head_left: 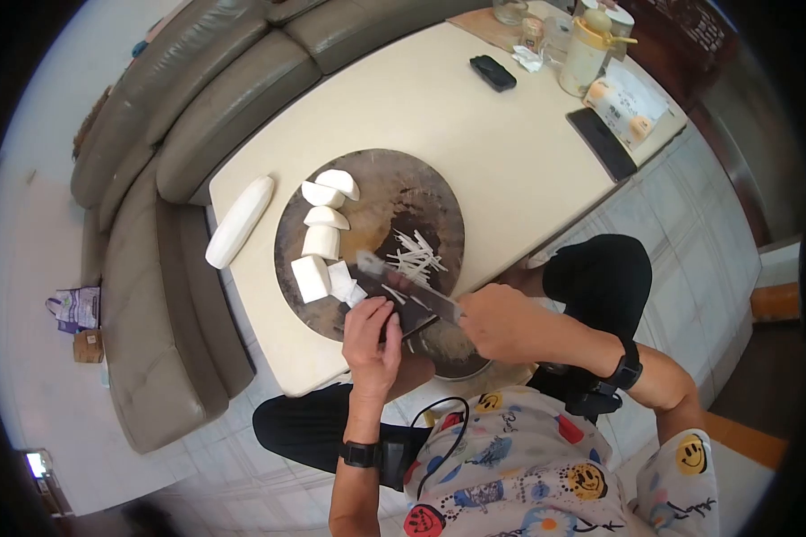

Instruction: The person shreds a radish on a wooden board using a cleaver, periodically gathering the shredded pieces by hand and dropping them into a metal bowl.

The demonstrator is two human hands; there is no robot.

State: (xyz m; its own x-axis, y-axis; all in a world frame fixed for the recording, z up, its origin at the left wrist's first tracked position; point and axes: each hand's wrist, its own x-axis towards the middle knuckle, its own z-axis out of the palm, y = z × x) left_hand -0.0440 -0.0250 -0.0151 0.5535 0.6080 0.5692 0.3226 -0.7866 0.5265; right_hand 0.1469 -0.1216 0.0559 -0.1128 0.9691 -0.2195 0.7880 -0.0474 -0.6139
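My right hand (pixel 501 320) is wrapped round the handle of a kitchen knife (pixel 424 291), its blade slanting across the round wooden chopping board (pixel 367 224). My left hand (pixel 370 340) lies low on the board with bent fingers, the fingertips pressing at thin white radish slices (pixel 340 280) close to the blade. What lies directly under those fingers is partly hidden. Beyond the blade is a small heap of cut radish strips (pixel 416 257). Thick peeled radish chunks (pixel 321 242) stand in a row along the board's left side.
A long peeled radish (pixel 240 222) lies on the cream table (pixel 376 98), left of the board. Farther back are a black phone-like object (pixel 602 144), a small black case (pixel 493 73), a tissue pack (pixel 625 106) and a yellow-topped pitcher (pixel 586 55). A grey sofa (pixel 215 107) borders the table.
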